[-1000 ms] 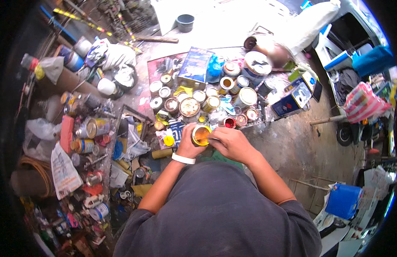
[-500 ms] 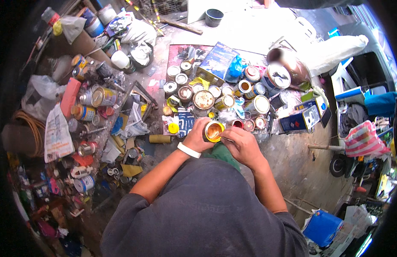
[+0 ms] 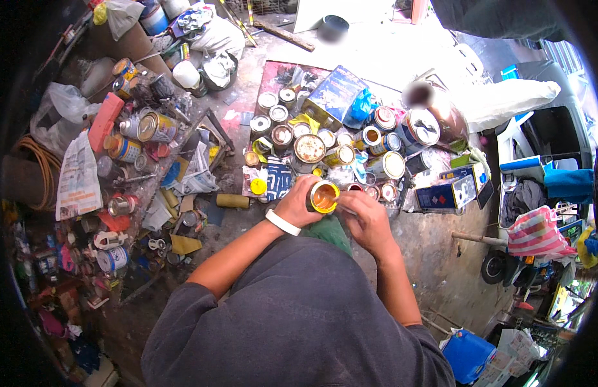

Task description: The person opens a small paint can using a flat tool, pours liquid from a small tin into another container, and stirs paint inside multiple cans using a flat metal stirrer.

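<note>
My left hand (image 3: 295, 205), with a white band on the wrist, wraps around a small paint can (image 3: 324, 196). The can is tilted so its mouth faces me, showing a yellow rim and orange-brown paint inside. At the can's right rim, the fingers of my right hand (image 3: 366, 222) are pinched together. Whatever they hold is mostly hidden by the fingers and too small to name. Just beyond my hands, many paint cans crowd a low board, among them a large rusty-lidded can (image 3: 309, 148) and an uncovered can of brown paint (image 3: 371, 135).
A blue rectangular tin (image 3: 334, 95) stands behind the cans; a dark blue tin (image 3: 446, 191) lies at their right. More cans, newspaper (image 3: 80, 175) and scrap clutter the left. A cardboard tube (image 3: 232, 201) lies near my left forearm. A blue container (image 3: 468, 355) sits at lower right.
My view has shifted and turned slightly. The left hand still holds the can; my right hand's pinched fingers have moved a little right, toward the can's outer rim.
</note>
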The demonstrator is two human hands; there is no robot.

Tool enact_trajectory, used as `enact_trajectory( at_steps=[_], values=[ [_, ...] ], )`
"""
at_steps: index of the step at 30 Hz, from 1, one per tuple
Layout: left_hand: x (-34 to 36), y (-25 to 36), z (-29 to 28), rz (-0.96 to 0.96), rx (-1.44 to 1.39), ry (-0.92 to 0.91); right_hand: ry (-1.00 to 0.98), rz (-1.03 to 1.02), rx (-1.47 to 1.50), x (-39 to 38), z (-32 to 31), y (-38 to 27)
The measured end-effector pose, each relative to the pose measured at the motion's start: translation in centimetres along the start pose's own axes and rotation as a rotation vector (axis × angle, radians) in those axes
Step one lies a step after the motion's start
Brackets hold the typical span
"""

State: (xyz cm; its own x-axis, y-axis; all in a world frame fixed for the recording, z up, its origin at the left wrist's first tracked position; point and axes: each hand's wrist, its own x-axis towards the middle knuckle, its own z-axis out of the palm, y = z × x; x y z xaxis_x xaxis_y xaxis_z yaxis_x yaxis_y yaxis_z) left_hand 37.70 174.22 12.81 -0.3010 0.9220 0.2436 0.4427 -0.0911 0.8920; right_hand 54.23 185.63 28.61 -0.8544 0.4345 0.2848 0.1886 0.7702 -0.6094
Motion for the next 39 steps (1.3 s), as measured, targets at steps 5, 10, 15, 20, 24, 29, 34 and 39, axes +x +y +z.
enact_trajectory(
  at_steps=[5, 10, 15, 20, 24, 29, 34, 39],
  values=[
    [0.1, 0.4, -0.4, 0.006, 0.032, 0.0, 0.017, 0.047, -0.035, -0.2, -0.4, 0.3],
    [0.8, 1.1, -0.8, 0.057, 0.077, 0.065, -0.053, 0.007, 0.028, -0.7, -0.5, -0.4],
    [0.9, 2.3, -1.0, 0.047, 0.12, 0.059, 0.027, -0.005, -0.095, 0.5, -1.8, 0.0],
    [1.0, 2.6, -0.5, 0.059, 0.149, 0.162, 0.303, 0.462, 0.326, -2.2, 2.0, 1.0],
    [0.4, 1.6, 0.0, -0.031, 0.131, 0.153, 0.513, 0.815, 0.92, -4.0, 4.0, 3.9],
    [0.6, 1.5, -0.2, -0.091, 0.023, 0.105, 0.6, 0.785, 1.012, -5.2, 1.7, 5.8],
    [0.2, 1.1, -0.1, -0.067, -0.014, 0.012, 0.676, 0.763, 0.98, -5.1, 0.3, 5.9],
    [-0.2, 1.2, 0.3, -0.142, -0.134, -0.07, 0.671, 0.756, 0.971, -5.7, -0.9, 5.9]
  ],
)
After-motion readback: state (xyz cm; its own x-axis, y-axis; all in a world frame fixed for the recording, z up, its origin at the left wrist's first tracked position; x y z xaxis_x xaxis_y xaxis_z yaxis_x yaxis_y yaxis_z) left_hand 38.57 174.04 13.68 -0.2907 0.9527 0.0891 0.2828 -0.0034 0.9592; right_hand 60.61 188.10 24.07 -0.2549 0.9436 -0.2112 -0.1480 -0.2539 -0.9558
